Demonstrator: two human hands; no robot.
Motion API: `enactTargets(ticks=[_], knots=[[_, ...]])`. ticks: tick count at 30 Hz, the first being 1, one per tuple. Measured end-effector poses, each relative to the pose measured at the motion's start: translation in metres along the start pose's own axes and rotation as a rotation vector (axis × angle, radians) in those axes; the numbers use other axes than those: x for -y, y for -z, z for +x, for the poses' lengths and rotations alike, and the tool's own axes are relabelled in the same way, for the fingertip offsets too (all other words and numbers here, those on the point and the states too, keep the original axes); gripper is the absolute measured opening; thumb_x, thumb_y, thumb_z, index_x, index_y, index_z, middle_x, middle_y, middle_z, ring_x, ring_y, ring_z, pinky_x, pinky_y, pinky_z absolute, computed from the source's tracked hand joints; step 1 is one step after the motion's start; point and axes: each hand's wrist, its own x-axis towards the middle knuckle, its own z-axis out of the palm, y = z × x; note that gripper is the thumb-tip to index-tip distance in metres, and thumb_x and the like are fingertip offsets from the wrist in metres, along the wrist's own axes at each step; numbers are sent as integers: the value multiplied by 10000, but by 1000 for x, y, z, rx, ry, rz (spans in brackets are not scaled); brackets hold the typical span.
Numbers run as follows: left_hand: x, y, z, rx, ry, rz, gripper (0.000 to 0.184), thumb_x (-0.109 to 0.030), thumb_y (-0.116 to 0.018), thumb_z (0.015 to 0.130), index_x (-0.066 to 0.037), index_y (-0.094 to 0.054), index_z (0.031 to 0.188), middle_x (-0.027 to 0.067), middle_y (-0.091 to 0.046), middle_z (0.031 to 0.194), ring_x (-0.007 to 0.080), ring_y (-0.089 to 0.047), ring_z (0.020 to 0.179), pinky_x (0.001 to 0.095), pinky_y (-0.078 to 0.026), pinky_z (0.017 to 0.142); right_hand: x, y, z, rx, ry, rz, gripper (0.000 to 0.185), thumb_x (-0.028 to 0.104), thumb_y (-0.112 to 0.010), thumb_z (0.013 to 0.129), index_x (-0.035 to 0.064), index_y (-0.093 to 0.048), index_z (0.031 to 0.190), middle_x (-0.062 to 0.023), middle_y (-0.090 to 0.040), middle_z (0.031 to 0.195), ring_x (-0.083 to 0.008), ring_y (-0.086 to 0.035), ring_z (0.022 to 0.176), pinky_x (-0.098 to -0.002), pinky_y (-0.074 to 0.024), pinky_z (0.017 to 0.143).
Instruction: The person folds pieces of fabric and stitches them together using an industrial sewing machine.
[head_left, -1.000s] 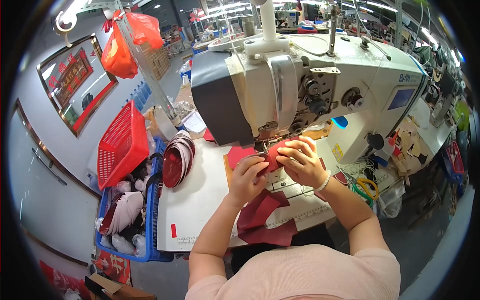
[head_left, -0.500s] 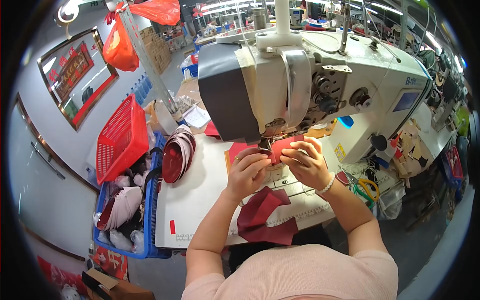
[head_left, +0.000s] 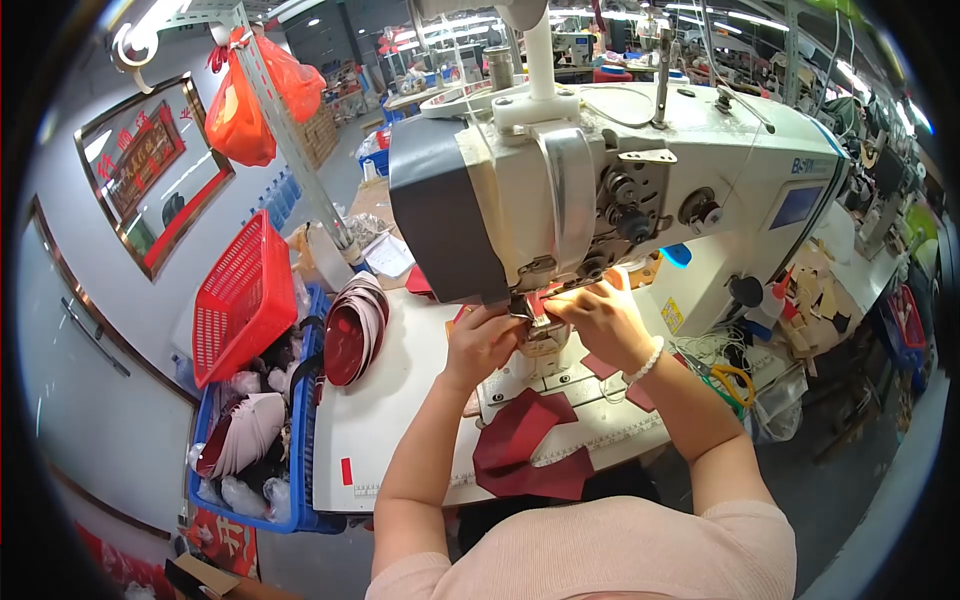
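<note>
Both hands are at the needle area of a white sewing machine (head_left: 545, 345), under its head. My left hand (head_left: 482, 345) is closed, fingertips pinched at the left edge of a small red leather piece (head_left: 537, 303). From the right, my right hand (head_left: 605, 318) pinches the same piece with bent fingers. Much of the piece is hidden behind the fingers and the presser foot. Cut dark red leather pieces (head_left: 525, 440) lie on the table's front edge, below the hands. More red pieces (head_left: 640, 396) show under my right wrist.
Stacked maroon-and-pink pieces (head_left: 350, 330) stand on the white table (head_left: 400, 400) at left. A blue crate (head_left: 300, 430) with bagged items and a red basket (head_left: 245, 295) is beside it. Yellow-handled scissors (head_left: 735, 384) and tangled thread lie at right.
My hands have drawn closer around the needle, the right one moving left and turning more over the work. Red pieces now lie under the right wrist. The view has shifted slightly.
</note>
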Motion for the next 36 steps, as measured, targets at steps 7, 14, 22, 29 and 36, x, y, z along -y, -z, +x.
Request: enactTargets(ticks=[7,14,22,29,36], knots=[[4,-19,-25,-166,124,117,443,13,-699,680,-33,-616,1113,112,-648,987,298,-605,958,371,-498,806,-4,2,3,-26,42,-34,248,113,-583,770,198,-651,993,21,-612,804,-179,-568,811,-441,-368,930],[11,-7,-52,-57,736,-139,695,-8,-673,773,-36,-375,1400,107,-659,956,248,-625,895,324,-491,804,-22,-10,1,-36,84,-117,251,90,-638,727,164,-709,957,10,-634,763,-194,-575,695,-376,-431,747],[87,7,-39,-433,1012,-286,629,-146,-728,801,51,-429,1318,57,-656,847,100,-593,712,229,-476,664,-68,-137,18,377,-547,32,220,239,-617,837,32,-692,840,-143,-682,804,-315,-654,706,-395,-500,643],[109,-19,-86,-246,865,56,760,-240,-758,765,50,-379,1356,174,-561,1148,279,-534,1083,366,-423,950,-89,-98,-9,371,-464,127,274,274,-687,802,10,-690,876,-195,-685,882,-359,-658,740,-400,-527,659],[-7,-6,-65,-51,582,-256,87,-53,-687,806,-20,-684,885,94,-673,799,181,-643,728,303,-510,665,-82,-9,-108,691,-275,341,153,35,-661,678,74,-686,823,-113,-626,890,-311,-587,936,-383,-494,821]])
